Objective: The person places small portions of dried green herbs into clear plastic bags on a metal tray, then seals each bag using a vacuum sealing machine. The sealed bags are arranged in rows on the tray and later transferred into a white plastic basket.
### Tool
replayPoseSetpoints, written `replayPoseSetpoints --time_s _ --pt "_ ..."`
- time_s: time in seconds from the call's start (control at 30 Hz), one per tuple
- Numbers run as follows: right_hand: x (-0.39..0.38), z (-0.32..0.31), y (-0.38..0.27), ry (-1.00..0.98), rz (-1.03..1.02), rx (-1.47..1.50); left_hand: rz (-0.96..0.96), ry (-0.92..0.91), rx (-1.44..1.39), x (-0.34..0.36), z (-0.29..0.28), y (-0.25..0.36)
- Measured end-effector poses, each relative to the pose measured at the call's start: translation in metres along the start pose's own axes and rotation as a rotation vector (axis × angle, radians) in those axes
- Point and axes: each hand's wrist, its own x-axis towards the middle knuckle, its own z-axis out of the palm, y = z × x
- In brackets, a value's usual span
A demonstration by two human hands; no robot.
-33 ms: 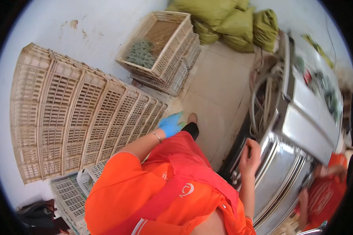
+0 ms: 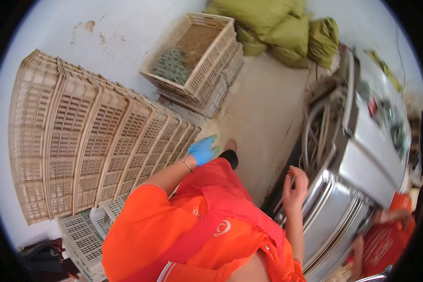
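My left hand [image 2: 203, 150], in a blue glove with green-stained fingertips, hangs beside a tall stack of beige plastic crates [image 2: 84, 136]. Its fingers are stretched a little apart and it holds nothing. On the other side, my bare right hand [image 2: 295, 188] hangs near the edge of a shiny metal machine [image 2: 336, 202]. Those fingers are loosely bent, apart from the thumb, with nothing visible between them. Both hands are at the sides of my red apron [image 2: 221, 181].
Ahead on the left stand low stacked crates [image 2: 211, 70], the top one holding green bundles [image 2: 171, 66]. Green-yellow sacks [image 2: 286, 30] lie against the far wall. Hoses [image 2: 315, 131] hang at the machine's side. Another person in red [image 2: 387, 239] is at the lower right.
The whole view has shifted slightly. My right hand sits a little further left, and the person at the right has moved a little.
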Motion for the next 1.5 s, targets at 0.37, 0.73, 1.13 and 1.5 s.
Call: replayPoseSetpoints --time_s 0.37,0.73,1.13,1.5 --pt "0.353 0.246 -0.08 -0.611 -0.483 -0.003 -0.562 0.626 -0.761 0.221 -0.218 -0.149" --pt "0.578 0.696 -0.125 -0.795 -0.908 -0.148 -0.962 0.649 -0.386 0.399 -0.29 -0.292" --pt "0.586 0.885 -0.15 -0.867 -0.733 0.219 -0.901 0.786 -0.146 0.492 -0.284 -0.391" --pt "0.592 0.898 -0.154 -0.807 -0.942 0.341 -0.686 0.68 -0.082 0.5 -0.296 -0.397"
